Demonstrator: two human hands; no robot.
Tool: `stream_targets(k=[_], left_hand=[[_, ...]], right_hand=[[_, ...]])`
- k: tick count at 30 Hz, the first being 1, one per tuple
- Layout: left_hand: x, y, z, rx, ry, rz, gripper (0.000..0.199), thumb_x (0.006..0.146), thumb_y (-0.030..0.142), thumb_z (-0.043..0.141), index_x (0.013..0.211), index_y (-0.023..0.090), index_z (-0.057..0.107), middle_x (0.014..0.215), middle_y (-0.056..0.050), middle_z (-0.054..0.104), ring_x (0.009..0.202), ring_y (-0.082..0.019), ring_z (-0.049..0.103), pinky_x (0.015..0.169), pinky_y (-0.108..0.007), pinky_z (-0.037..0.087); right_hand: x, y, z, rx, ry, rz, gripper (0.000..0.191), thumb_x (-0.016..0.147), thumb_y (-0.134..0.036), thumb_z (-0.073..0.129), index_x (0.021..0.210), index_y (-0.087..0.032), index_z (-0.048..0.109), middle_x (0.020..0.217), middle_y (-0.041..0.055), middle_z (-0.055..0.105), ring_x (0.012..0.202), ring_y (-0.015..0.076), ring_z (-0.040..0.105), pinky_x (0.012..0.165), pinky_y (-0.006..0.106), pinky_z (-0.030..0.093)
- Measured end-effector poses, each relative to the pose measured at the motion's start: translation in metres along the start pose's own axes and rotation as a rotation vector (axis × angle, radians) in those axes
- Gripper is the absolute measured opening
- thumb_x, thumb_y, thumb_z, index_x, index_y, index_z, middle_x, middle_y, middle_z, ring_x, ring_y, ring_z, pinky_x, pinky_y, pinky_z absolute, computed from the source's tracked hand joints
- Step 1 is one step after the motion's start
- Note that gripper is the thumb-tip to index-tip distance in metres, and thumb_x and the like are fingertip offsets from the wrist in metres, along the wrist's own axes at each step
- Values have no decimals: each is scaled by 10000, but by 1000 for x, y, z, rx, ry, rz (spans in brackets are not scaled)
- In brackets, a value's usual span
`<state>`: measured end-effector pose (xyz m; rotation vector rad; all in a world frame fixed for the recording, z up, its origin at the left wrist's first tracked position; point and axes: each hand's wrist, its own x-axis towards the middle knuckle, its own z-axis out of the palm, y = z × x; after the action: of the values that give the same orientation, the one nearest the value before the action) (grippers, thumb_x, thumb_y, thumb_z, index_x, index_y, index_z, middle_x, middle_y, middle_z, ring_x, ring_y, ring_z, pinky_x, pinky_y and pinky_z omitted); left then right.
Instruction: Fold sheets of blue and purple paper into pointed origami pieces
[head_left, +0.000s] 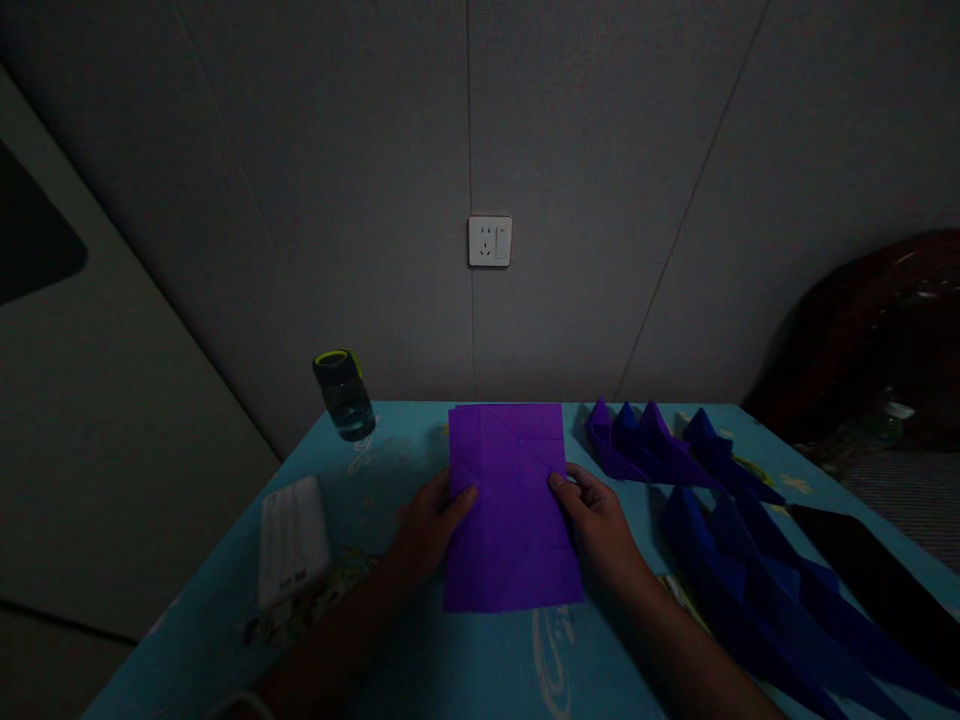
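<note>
A purple sheet of paper (514,540) with several creases is held upright above the table in the middle of the view. My left hand (433,520) grips its left edge, thumb on the near face and fingers behind it. On the right edge, my right hand (596,515) pinches the paper the same way, its thumb pressed on the front. The fingers behind the sheet are partly hidden. To the right lie several folded paper boats, a purple one (619,460) at the back and a blue one (739,590) closer in.
A blue patterned cloth covers the table (405,660). On the left are a dark water bottle (346,400) and a white power bank (292,540). A flat black object (877,570) lies at the right. Behind is a wall with a socket (490,241); a dark carved chair (862,330) stands right.
</note>
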<state>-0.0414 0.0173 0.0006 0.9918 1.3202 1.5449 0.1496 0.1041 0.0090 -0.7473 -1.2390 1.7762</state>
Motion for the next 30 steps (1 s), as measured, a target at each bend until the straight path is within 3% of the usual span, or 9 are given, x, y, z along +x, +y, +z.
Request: stream_targets(k=[6,11,17,20,27,30], left_hand=[[3,5,-3,-53,230,38,419,771,431,699,1107,185,659,1052,-69,736,995,-253,672,886,-364,512],[6,2,-7,-103,269,34,398,771,417,705,1103,200,667,1095,-61,727,1010,-236,671,918,-369,506],[3,-5,-6,-171,267,-20,381,699,420,759,1000,192,708,1025,-78,755,978,-257,697,846,-352,552],[-1,-5,-5,-99,297,-52,402,652,419,783,973,186,714,953,-81,768,997,-292,693,850,-368,555],[-4,-6,-4,24,295,-37,418,672,439,756,1028,225,711,1005,-62,761,1125,-313,634,951,-393,509],[-5,-8,-9,-3,271,-13,427,687,432,745,1062,231,706,1036,-73,750,1143,-329,620,956,-402,501]], right_hand=[[-1,0,3,-124,-119,38,447,767,-528,708,1075,-206,665,813,44,745,685,201,683,640,306,502],[-3,-2,5,-202,-215,26,370,804,-491,682,1023,-194,696,944,68,742,802,221,685,799,362,512],[-2,-1,1,-242,-163,57,344,756,-472,728,918,-170,697,837,61,738,717,224,672,721,371,528],[-2,-1,1,-262,-137,35,322,752,-452,737,900,-169,696,823,56,730,703,222,664,690,361,526],[4,2,-4,-152,74,-37,491,679,-435,808,1072,-189,647,858,52,734,708,205,663,694,335,521],[3,5,-4,-132,64,-33,547,684,-438,807,1145,-212,617,804,37,725,688,204,658,700,350,521]])
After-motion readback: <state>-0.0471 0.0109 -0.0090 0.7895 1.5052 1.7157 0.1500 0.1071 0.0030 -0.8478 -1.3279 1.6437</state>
